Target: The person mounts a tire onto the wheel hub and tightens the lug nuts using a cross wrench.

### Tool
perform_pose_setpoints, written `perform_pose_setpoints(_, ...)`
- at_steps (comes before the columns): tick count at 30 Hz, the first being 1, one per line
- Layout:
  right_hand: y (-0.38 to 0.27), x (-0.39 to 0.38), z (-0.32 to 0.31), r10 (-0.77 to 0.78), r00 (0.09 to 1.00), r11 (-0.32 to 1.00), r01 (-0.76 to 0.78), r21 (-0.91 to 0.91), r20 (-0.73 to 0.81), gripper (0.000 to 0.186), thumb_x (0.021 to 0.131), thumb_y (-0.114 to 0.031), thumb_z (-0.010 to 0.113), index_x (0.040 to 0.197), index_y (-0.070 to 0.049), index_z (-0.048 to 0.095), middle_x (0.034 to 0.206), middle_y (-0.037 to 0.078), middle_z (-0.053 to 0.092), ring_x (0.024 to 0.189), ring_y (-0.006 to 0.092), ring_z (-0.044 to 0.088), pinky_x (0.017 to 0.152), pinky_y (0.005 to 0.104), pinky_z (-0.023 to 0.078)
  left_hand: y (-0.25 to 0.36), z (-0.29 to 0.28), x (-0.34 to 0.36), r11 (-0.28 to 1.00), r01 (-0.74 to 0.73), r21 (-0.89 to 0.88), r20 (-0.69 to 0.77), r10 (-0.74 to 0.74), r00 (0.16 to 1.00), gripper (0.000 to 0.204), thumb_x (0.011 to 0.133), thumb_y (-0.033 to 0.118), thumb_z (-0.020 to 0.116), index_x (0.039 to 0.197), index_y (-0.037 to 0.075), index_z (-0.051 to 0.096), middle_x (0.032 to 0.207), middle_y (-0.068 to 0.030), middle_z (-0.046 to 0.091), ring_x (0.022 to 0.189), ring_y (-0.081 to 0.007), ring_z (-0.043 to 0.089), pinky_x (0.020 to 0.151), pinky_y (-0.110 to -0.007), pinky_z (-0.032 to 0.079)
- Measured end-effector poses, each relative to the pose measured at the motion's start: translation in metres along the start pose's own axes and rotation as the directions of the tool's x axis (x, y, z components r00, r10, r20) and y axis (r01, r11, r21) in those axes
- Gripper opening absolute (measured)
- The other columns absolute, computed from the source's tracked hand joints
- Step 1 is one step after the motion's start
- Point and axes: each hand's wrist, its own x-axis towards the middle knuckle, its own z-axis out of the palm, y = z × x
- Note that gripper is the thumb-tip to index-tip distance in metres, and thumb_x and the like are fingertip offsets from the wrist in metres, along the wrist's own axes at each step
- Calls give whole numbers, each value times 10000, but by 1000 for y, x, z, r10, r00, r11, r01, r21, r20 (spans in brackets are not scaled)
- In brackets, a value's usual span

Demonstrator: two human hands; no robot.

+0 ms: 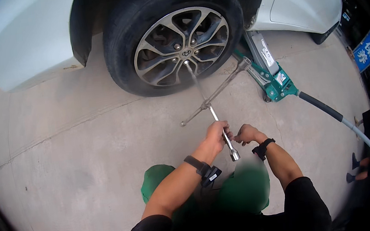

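Note:
A silver four-way lug wrench (206,104) stretches from the wheel toward me, its far socket on the lowest lug nut (187,63). My left hand (218,134) is wrapped around its near shaft, just above the free socket end (235,156). To the right of that shaft, my right hand (248,134) has its fingers curled in, slightly apart from the wrench, and no object shows in it. The wheel (181,46) has a spoked alloy rim and a black tire (119,54); several more lug nuts sit around its hub.
A green floor jack (277,86) reaches under the white car (30,37) right of the wheel, its long handle (325,105) slanting toward the lower right. Concrete floor (71,160) surrounds me. A blue sign (367,49) and another person's legs (360,168) are at the far right.

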Motion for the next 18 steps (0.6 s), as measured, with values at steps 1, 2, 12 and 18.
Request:
perform_pose_setpoints(1,17,-8,21,-172,968,951,115,-286,-184,292,862,-220,619,929,53,696,788,159,704,688,197,708,646,317,553,1,3,1,1000,7,-10,-17,-7,1000,151,911,205,534,831,77,525,721,-37,514,714,-218,545,734,-391,491)
perform_pose_setpoints(2,24,-14,23,-113,970,993,101,-65,-215,274,865,-211,616,934,41,698,799,158,703,711,202,706,661,318,551,0,6,-2,999,-30,-32,18,30,999,141,910,195,527,831,77,526,714,-35,515,712,-214,548,733,-392,491)
perform_pose_setpoints(12,-162,-93,-157,-727,169,620,578,-531,-665,313,848,-85,612,1157,-39,615,1185,129,628,1111,296,582,939,368,449,3,8,6,998,-8,-64,-45,6,999,145,915,183,517,840,59,517,728,-52,520,730,-225,555,750,-395,497)
perform_pose_setpoints(18,-172,-76,-152,-757,321,624,612,-485,-569,378,841,-114,605,1213,-56,575,1272,118,582,1217,306,510,1020,399,386,6,15,1,998,15,-61,-11,-16,1000,152,926,188,503,854,55,523,741,-54,525,747,-232,562,767,-397,500)
